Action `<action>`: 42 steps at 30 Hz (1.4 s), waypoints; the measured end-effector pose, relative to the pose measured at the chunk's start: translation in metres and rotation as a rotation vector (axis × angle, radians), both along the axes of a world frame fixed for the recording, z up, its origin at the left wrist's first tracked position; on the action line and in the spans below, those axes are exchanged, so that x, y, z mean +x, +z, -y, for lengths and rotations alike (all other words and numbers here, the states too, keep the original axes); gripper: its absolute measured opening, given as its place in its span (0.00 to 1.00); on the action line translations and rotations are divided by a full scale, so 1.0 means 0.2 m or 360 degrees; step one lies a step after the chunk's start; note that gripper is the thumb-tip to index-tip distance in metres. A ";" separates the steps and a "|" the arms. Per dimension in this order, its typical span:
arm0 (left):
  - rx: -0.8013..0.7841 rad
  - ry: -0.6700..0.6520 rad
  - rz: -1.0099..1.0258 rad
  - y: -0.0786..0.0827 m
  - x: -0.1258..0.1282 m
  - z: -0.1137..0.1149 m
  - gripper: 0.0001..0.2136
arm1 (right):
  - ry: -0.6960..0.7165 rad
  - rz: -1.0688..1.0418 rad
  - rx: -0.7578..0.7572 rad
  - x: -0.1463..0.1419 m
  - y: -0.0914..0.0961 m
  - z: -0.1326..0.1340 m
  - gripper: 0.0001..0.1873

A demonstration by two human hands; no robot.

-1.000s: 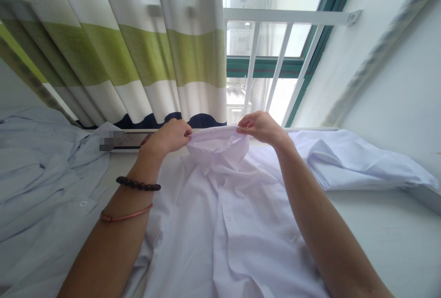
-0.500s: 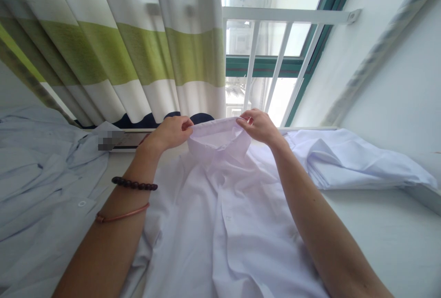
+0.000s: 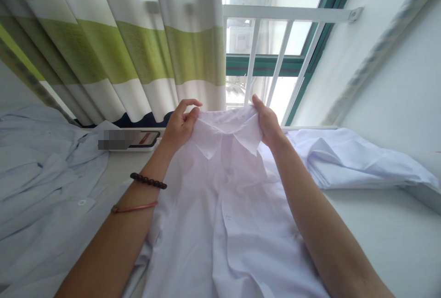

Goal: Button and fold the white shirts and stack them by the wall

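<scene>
A white button-front shirt (image 3: 193, 224) lies spread on the white surface before me, its front facing up. Its collar (image 3: 207, 139) is folded down into two points and lifted off the surface. At the collar's left side my left hand (image 3: 182, 122) grips the cloth between thumb and fingers, with the index finger raised and bent. My right hand (image 3: 268, 121) holds the collar's right side, thumb pointing up and the other fingers mostly hidden behind the cloth. Dark beads and a reddish band circle my left forearm.
More white garments (image 3: 44, 183) lie crumpled at the left. A folded white cloth (image 3: 351, 160) rests at the right against the wall. Behind the left hand lies a phone-like device (image 3: 148, 139). A curtain (image 3: 138, 50) and a white railing (image 3: 285, 12) stand at the window.
The collar was standing up, pinched along its top edge; now it is folded down into two points. Both hands have shifted to its sides, the left one moving right and slightly up.
</scene>
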State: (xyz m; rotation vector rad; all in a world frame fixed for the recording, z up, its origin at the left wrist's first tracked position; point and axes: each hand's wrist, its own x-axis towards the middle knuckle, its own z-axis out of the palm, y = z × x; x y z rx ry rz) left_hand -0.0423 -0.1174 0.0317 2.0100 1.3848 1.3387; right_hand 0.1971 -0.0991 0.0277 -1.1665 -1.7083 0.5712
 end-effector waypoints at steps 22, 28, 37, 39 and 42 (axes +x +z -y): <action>-0.0465 -0.0316 -0.0895 0.13 -0.20 0.04 0.15 | 0.0667 0.0612 -0.0535 0.24 0.18 0.19 0.16; -0.0483 -0.0350 -0.0814 0.12 -0.21 0.04 0.14 | 0.0537 0.0826 -0.0459 0.22 0.21 0.21 0.08; -0.0556 -0.0338 -0.0455 0.09 -0.22 0.05 0.13 | 0.0468 0.0485 -0.0081 0.20 0.15 0.16 0.18; -0.0549 -0.0324 -0.0509 0.10 -0.21 0.06 0.14 | 0.0486 0.0541 -0.0131 0.19 0.15 0.16 0.18; -0.0546 -0.0314 -0.0653 0.11 -0.22 0.06 0.14 | 0.0540 0.0622 -0.0249 0.20 0.17 0.17 0.19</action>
